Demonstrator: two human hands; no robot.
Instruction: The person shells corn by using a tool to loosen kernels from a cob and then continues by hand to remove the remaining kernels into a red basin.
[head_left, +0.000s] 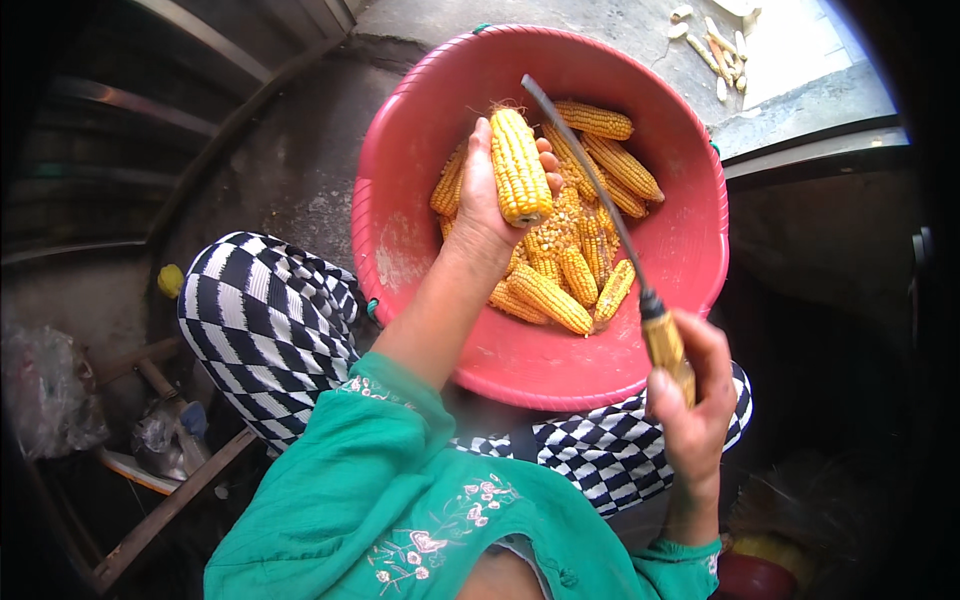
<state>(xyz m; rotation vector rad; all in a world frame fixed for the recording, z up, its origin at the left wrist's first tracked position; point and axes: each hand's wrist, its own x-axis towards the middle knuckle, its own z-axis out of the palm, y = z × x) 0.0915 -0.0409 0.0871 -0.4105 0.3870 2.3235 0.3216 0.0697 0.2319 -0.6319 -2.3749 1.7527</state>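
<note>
My left hand (480, 195) is wrapped around a yellow ear of corn (520, 165), husked, with some silk at its far end. The ear is above a pink plastic tub (420, 97) whose rim is bound with cord. In my right hand (697, 397) is a long screwdriver-like metal tool by its yellow handle (664, 349). Its thin, slightly bent shaft (600, 184) reaches over the tub, with the flat tip up near the far side, apart from the held ear. Several more ears of corn (551, 300) and loose kernels (551, 232) lie inside the tub.
Bare cobs (720, 56) lie on the concrete floor at the upper right, by a bright doorway. A wooden frame (176, 510) and clear plastic bags (52, 390) are at the lower left. My legs in checked trousers (262, 322) flank the tub.
</note>
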